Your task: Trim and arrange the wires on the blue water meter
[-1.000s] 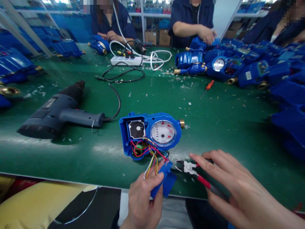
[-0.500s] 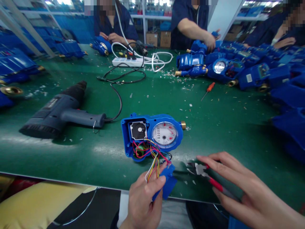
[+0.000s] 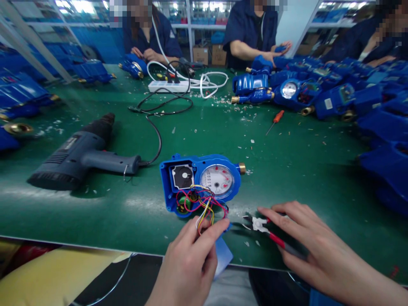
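An opened blue water meter (image 3: 199, 180) lies on the green table (image 3: 287, 170) with its dial up and a tangle of coloured wires (image 3: 204, 205) spilling from its lower edge. My left hand (image 3: 188, 265) is closed on a blue cover piece (image 3: 223, 254) joined to those wires, pinching the wires near the meter. My right hand (image 3: 314, 248) rests with its fingers laid over the red-handled cutting pliers (image 3: 269, 233) that lie on the table right of the meter; the jaws point left.
A dark blue heat gun (image 3: 79, 155) lies at left with its black cord running to a white power strip (image 3: 167, 86). An orange screwdriver (image 3: 276, 120) and many blue meters (image 3: 318, 95) fill the right side. Three people work across the table. White scraps litter the mat.
My left hand has moved up toward the meter, bringing the blue cover and wires closer to it. My right hand stays on the pliers, shifted slightly left.
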A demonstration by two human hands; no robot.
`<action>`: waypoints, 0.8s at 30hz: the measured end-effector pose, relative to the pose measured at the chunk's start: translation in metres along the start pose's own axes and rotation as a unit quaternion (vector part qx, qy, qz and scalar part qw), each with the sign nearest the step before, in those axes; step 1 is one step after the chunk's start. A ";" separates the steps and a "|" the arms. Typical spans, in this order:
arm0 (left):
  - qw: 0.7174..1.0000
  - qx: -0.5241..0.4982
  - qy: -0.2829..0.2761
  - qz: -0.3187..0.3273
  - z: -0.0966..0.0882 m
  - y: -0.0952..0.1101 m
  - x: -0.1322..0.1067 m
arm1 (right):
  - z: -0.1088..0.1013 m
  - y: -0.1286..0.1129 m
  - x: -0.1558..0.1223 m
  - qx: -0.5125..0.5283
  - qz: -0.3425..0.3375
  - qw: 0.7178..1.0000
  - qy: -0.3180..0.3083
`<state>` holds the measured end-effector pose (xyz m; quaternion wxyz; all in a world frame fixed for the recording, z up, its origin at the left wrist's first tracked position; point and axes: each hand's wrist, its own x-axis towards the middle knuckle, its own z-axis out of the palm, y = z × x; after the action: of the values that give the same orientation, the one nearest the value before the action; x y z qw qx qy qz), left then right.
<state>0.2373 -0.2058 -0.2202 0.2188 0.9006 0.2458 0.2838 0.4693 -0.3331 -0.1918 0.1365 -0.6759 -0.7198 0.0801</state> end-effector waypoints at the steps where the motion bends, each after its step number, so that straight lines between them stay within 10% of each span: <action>1: 1.000 0.012 -0.011 0.003 -0.002 0.000 0.002 | 0.000 -0.001 0.000 -0.002 -0.002 1.000 0.004; 8: 0.983 -0.150 -0.023 -0.106 -0.006 -0.001 0.007 | 0.000 0.003 -0.010 0.118 0.033 0.992 0.013; 17: 0.631 -0.722 -0.014 -0.284 0.001 0.003 -0.011 | 0.010 0.008 -0.008 0.077 0.024 0.991 0.106; 24: 0.589 -0.756 0.011 -0.286 0.004 0.010 -0.010 | 0.030 0.017 -0.017 0.036 0.017 0.989 0.146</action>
<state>0.2359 -0.2199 -0.2222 0.8879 0.2914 0.1908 0.3004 0.4766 -0.3469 -0.2272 0.2624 -0.6874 -0.6772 0.0088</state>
